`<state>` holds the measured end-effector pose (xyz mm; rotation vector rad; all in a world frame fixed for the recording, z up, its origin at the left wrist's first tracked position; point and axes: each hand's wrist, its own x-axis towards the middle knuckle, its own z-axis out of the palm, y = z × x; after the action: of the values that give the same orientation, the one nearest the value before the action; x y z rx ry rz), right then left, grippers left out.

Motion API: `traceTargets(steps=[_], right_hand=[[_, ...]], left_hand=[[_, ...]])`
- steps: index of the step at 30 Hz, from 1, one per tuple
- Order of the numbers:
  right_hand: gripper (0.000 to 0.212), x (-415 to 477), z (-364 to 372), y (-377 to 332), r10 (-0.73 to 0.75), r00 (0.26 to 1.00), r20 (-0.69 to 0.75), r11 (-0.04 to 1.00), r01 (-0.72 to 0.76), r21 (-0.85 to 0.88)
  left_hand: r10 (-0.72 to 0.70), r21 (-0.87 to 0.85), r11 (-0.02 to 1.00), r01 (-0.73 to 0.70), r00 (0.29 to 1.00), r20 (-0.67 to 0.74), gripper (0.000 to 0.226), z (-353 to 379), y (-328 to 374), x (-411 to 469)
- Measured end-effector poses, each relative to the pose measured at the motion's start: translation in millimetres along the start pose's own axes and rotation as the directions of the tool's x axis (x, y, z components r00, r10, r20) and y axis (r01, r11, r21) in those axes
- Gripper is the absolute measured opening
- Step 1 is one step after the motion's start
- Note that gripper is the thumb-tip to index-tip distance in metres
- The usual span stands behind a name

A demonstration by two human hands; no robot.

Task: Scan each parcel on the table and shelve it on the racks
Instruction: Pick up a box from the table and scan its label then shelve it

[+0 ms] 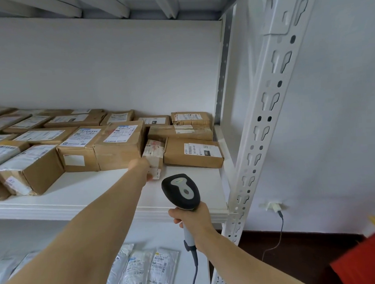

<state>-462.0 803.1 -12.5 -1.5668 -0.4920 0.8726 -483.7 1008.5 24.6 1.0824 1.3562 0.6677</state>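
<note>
Fingers (149, 177) of the left hand (141, 166), blurred, pinch the near end of a small parcel (153, 150) lying between boxes (120, 144) on the shelf (87, 189) at frame centre; the right hand (192, 219) grips the scanner (181, 191) by its handle, lower centre.

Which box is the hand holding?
The small narrow box, wedged between a tall box and a flat box. The left hand holds its front end; no other is touched.

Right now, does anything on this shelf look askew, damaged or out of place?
The small parcel the left hand holds leans tilted in the gap between a tall box and a flat box. The front-left box sits skewed to the row, tape crumpled.
</note>
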Motion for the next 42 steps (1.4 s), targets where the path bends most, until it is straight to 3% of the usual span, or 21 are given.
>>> traceTargets(steps=[3,5,7,9,10,11,12,15,21,25,30,36,39,42], right_hand=[[0.019,1.8,-2.5,-0.2,-0.009,1.000,0.009,1.000,0.009,-0.010],[0.020,2.7,-4.2,0.1,-0.010,1.000,0.010,1.000,0.010,-0.012],[0.019,3.6,-5.5,0.6,-0.007,1.000,0.009,1.000,0.007,0.000],[0.019,5.5,-5.6,1.0,-0.005,1.000,0.005,1.000,0.005,0.009],[0.020,6.6,-5.6,1.2,-0.005,1.000,0.000,1.000,0.005,0.011],[0.020,7.3,-5.4,1.8,-0.002,1.000,-0.005,1.000,0.002,0.013],[0.019,7.9,-5.1,1.9,0.003,1.000,-0.009,1.000,-0.003,0.015],[0.019,8.6,-4.7,2.0,0.013,1.000,-0.019,1.000,-0.013,0.021],[0.023,8.9,-7.7,2.9,0.017,0.997,-0.071,0.999,-0.015,0.028],[0.022,-2.4,-16.4,12.8,0.015,0.996,-0.083,1.000,-0.013,0.020],[0.022,-38.8,-45.1,35.2,0.034,0.998,-0.060,0.999,-0.033,0.013],[0.020,-106.0,-136.3,68.2,0.040,0.995,-0.095,0.999,-0.039,0.019],[0.016,-142.2,-206.8,85.7,0.049,0.985,-0.165,0.996,-0.037,0.075],[0.014,-180.8,-279.4,102.5,0.090,0.956,-0.280,0.988,-0.051,0.143]], left_hand=[[-0.017,0.137,0.990,0.023,0.999,-0.044,0.034,-2.7,-3.3,4.8],[0.119,0.389,0.919,-0.057,0.984,-0.136,0.041,-2.1,-9.3,14.2],[0.385,0.655,0.735,-0.176,0.903,-0.190,0.045,-4.3,-16.1,7.8],[0.676,0.831,0.417,-0.368,0.736,-0.014,0.046,-8.8,-23.9,-7.3],[0.734,0.854,0.261,-0.449,0.667,0.127,0.046,-10.0,-26.9,-13.2],[0.725,0.849,0.149,-0.507,0.639,0.255,0.043,-11.6,-30.5,-15.1],[0.680,0.835,0.101,-0.541,0.650,0.339,0.040,-12.7,-33.3,-13.1],[0.586,0.820,0.108,-0.562,0.703,0.404,0.037,-13.5,-33.4,-2.8],[0.596,0.797,0.101,-0.596,0.677,0.431,0.038,-11.2,-37.6,7.0],[0.666,0.863,0.059,-0.502,0.663,0.340,0.065,-11.9,-54.9,-11.3],[0.658,0.883,0.157,-0.443,0.713,0.241,0.076,-1.5,-98.5,-69.5],[0.662,0.839,0.236,-0.490,0.714,0.230,0.074,48.9,-165.6,-171.4],[0.628,0.826,0.189,-0.531,0.712,0.315,0.075,94.6,-201.9,-231.6],[0.595,0.778,0.109,-0.618,0.668,0.447,0.073,148.9,-237.3,-289.5]])
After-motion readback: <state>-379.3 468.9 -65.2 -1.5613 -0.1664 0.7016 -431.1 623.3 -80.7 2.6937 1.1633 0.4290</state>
